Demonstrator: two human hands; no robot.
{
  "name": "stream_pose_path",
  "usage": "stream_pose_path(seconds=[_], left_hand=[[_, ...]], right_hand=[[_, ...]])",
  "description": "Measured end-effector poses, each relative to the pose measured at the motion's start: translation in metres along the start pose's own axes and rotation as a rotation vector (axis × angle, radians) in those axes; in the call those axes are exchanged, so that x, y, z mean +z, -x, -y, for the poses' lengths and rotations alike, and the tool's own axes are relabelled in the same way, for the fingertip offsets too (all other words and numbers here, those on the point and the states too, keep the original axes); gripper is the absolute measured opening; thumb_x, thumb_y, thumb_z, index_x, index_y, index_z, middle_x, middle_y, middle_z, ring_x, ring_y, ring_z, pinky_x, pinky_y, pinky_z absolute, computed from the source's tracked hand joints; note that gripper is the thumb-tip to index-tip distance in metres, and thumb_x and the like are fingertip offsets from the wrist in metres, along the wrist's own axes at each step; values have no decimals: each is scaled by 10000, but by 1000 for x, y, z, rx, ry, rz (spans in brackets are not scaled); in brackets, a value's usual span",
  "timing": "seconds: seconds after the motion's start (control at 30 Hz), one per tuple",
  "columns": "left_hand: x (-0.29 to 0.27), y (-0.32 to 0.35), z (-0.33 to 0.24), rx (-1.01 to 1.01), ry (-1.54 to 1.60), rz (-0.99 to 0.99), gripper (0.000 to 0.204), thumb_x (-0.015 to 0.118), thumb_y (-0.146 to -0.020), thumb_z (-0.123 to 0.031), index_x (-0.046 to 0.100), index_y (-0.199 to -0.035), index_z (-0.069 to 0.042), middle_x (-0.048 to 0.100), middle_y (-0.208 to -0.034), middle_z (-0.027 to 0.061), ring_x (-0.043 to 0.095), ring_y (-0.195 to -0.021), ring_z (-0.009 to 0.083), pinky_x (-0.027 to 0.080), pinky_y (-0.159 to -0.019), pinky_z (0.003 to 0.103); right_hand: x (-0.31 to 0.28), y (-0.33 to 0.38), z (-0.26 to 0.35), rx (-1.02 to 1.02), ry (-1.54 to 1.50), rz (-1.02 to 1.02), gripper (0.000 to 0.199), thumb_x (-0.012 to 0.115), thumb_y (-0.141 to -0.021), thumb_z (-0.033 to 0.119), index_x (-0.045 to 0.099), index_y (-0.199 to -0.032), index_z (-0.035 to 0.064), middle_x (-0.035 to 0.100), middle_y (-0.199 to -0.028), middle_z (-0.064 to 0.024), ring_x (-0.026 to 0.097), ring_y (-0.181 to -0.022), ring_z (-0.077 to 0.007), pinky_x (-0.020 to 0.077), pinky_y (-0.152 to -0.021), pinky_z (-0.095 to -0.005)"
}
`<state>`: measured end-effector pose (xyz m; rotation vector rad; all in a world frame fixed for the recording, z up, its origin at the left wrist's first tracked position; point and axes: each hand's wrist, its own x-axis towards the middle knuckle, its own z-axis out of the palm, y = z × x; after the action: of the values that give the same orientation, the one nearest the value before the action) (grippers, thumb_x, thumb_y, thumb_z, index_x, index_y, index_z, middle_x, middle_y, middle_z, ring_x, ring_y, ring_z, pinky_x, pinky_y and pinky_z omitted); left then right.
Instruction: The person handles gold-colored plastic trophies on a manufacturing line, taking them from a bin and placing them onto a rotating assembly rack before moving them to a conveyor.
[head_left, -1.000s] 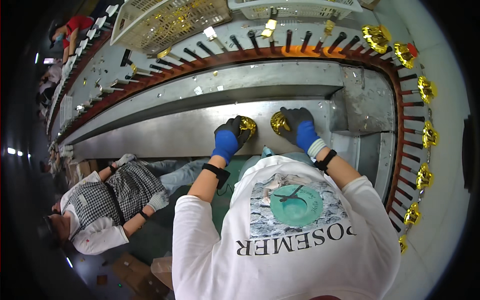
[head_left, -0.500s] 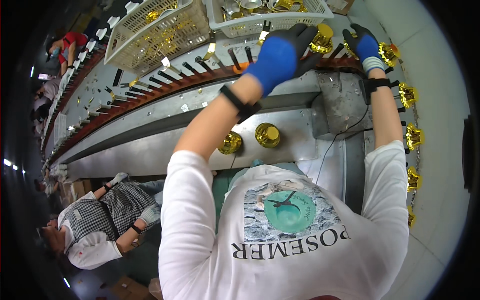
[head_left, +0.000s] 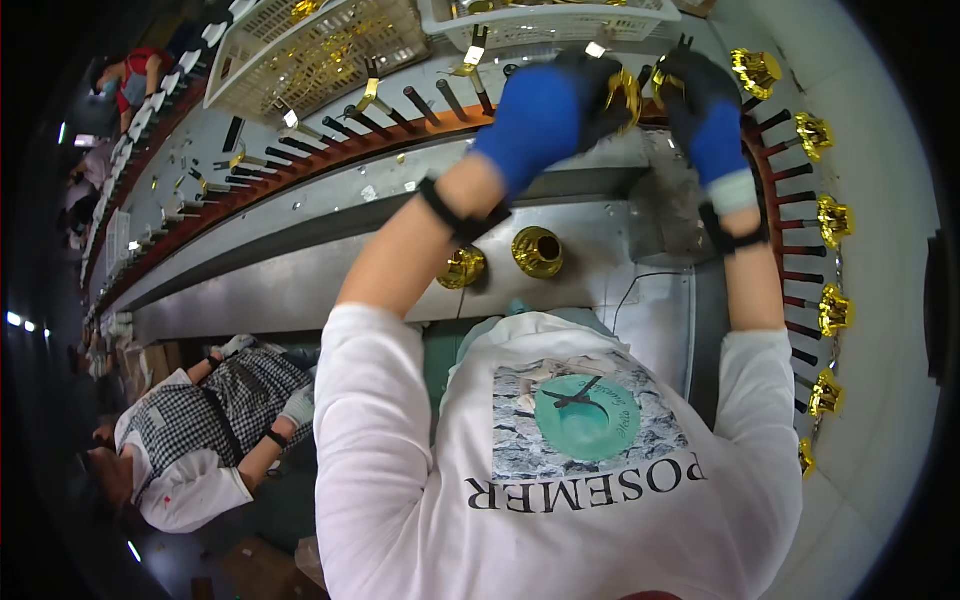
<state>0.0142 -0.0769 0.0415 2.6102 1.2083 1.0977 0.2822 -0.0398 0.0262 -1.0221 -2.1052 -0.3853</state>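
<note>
My left hand (head_left: pixel 548 108), in a blue and black glove, is closed around a shiny gold cup-shaped part (head_left: pixel 626 98) at the far side of the bench. Just right of it, my right hand (head_left: pixel 708 112), gloved alike, has its fingers curled on a shiny gold piece (head_left: pixel 660 82) that they mostly hide. A small gap separates the two hands. Nearer me, a flared gold cup (head_left: pixel 537 252) stands on the metal bench, its dark round end upward. A second gold cup (head_left: pixel 462 268) sits to its left, partly behind my left forearm.
A curved brown track (head_left: pixel 400 132) with several black pegs (head_left: pixel 418 104) runs around the bench. Gold cups (head_left: pixel 833 220) line its right side. White plastic baskets (head_left: pixel 320 70) stand at the back. A co-worker in a checked apron (head_left: pixel 215 425) is at the left.
My left hand has closed on a gold cup. My right hand has shifted slightly left, closer to it. The gold cups along the right side have moved along the track toward me.
</note>
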Motion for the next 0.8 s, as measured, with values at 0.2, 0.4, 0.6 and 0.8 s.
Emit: stream_pose_path(seconds=[0.2, 0.4, 0.6, 0.8], left_hand=[[-30, 212, 12, -496, 83, 186, 535, 844, -887, -354, 696, -1317, -72, 748, -982, 173, 735, -784, 325, 588, -696, 422], [29, 289, 18, -675, -85, 355, 593, 837, -865, -422, 709, -1300, -39, 782, -981, 189, 762, -829, 364, 607, -746, 446], [45, 285, 5, -609, -274, 405, 925, 802, -846, -560, 532, -1527, 5, 605, -1460, 321, 630, -1271, 487, 503, -1069, 550], [14, 96, -23, -71, 58, 22, 612, 791, -932, -309, 601, -1428, -5, 687, -1290, 280, 682, -1109, 482, 560, -951, 522]], right_hand=[[13, 127, 141, 211, -530, 415, 423, 771, -828, 83, 716, -1248, 78, 729, -1214, -194, 686, -1068, -434, 551, -959, -513], [86, 221, 149, 267, -648, 583, 457, 765, -836, 121, 705, -1288, 91, 735, -1197, -195, 688, -1095, -424, 549, -976, -526], [45, 171, 126, 233, -503, 564, 594, 822, -837, 193, 650, -1384, 39, 681, -1335, -243, 637, -1242, -447, 502, -1088, -516], [-19, 43, -67, 135, 75, -165, 509, 818, -931, 219, 671, -1352, -27, 727, -1283, -240, 702, -1168, -428, 556, -1028, -463]])
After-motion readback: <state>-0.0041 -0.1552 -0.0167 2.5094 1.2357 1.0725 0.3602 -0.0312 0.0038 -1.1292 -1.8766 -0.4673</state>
